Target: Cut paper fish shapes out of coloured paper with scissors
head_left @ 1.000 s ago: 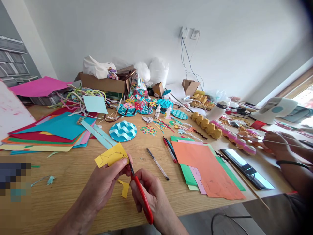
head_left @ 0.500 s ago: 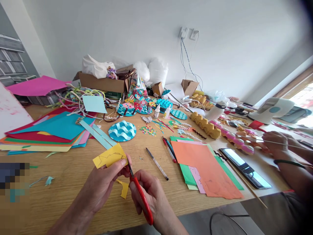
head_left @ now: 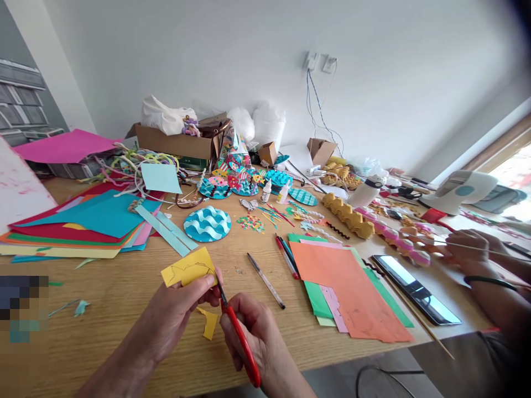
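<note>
Pinched in my left hand (head_left: pixel 182 309) is a piece of yellow paper (head_left: pixel 186 267) with a pencil outline drawn on it. My right hand (head_left: pixel 253 326) grips red-handled scissors (head_left: pixel 243 342), whose dark blades meet the paper's right edge beside my left fingertips. A yellow offcut (head_left: pixel 210 325) lies on the table under and between my hands. Beyond the yellow paper rests a round blue card with white waves (head_left: pixel 207 224). To the right of my hands lies a pen (head_left: pixel 265 280).
Coloured sheets (head_left: pixel 91 215) are stacked at the left. Orange paper (head_left: pixel 344 287) lies on green sheets at the right, near a phone (head_left: pixel 415 288). Another person's hands (head_left: pixel 468 246) hold a stick at the far right. Glue bottles (head_left: pixel 266 190) stand farther back.
The view has tilted up slightly. My hands, the yellow paper and the scissors have shifted very little, and both grips look the same.
</note>
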Motion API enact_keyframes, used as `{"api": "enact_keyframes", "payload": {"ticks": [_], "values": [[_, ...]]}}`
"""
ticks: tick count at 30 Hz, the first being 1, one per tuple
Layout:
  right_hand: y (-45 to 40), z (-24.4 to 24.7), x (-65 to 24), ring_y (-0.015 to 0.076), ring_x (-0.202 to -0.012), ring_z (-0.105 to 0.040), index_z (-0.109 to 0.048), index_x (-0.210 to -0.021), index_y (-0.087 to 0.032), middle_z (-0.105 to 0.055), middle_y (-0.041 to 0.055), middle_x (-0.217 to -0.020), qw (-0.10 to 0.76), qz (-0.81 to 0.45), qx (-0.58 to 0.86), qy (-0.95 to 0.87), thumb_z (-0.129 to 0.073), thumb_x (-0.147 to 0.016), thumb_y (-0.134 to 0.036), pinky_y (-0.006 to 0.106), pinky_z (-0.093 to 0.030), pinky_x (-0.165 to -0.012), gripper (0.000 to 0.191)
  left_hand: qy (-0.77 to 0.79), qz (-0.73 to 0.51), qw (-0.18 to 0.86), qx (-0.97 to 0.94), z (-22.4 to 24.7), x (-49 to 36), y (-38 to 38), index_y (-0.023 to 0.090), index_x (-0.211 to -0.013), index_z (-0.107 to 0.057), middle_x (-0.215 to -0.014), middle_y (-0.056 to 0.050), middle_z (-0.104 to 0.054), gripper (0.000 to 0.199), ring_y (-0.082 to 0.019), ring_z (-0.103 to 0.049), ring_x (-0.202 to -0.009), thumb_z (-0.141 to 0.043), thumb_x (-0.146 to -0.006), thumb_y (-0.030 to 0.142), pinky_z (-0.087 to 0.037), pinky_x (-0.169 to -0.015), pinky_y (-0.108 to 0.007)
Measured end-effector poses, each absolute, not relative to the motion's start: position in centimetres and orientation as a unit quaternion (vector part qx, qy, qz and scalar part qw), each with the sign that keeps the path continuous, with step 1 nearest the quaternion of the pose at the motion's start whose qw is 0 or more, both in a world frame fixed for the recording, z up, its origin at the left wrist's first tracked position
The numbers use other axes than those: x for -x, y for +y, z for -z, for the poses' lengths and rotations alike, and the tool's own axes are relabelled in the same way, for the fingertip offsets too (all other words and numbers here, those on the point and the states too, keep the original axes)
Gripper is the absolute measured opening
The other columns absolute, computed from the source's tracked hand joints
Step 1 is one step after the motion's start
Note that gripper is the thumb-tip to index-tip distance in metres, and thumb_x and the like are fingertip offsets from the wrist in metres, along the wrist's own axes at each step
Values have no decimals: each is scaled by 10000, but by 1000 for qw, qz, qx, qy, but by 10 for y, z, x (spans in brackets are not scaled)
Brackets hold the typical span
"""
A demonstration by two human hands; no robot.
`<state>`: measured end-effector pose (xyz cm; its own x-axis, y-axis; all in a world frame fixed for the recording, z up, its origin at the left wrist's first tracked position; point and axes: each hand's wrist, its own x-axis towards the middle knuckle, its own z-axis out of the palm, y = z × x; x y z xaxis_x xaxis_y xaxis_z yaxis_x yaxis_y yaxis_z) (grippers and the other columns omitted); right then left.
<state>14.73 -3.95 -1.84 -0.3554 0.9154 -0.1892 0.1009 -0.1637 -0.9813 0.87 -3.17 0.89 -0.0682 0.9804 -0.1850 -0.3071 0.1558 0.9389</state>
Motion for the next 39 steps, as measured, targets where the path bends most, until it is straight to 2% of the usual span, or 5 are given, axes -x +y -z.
{"api": "enact_keyframes", "payload": {"ticks": [19, 28, 34, 39], "values": [[-41, 21, -152, 69, -438, -285, -422, -573, -198, -346, -72, -454, 330, -551, 473, -603, -515, -720, -295, 201, -199, -422, 199, 468, -486, 620, -399, -6, 1, -28, 196, -690, -682, -690, 11, -638, 77, -145, -566, -660, -623, -708, 243, -486, -631, -250], [-42, 20, -151, 73, -452, -292, -402, -571, -201, -348, -63, -457, 335, -536, 483, -606, -517, -736, -345, 188, -202, -413, 247, 487, -467, 620, -401, -6, 2, -28, 189, -688, -681, -668, 14, -648, 88, -142, -585, -635, -627, -702, 257, -465, -594, -239], [-41, 29, -151, 79, -459, -295, -404, -559, -203, -353, -55, -452, 338, -532, 481, -609, -560, -732, -449, 185, -207, -403, 340, 481, -472, 624, -394, -4, 3, -28, 189, -712, -689, -688, 9, -663, 101, -146, -595, -641, -640, -727, 276, -476, -597, -246], [-41, 26, -153, 80, -466, -304, -412, -576, -199, -362, -53, -471, 323, -535, 479, -617, -550, -755, -402, 182, -220, -407, 303, 487, -496, 614, -374, 0, 6, -28, 183, -704, -685, -675, 9, -669, 109, -156, -599, -635, -670, -709, 291, -506, -633, -280]]}}
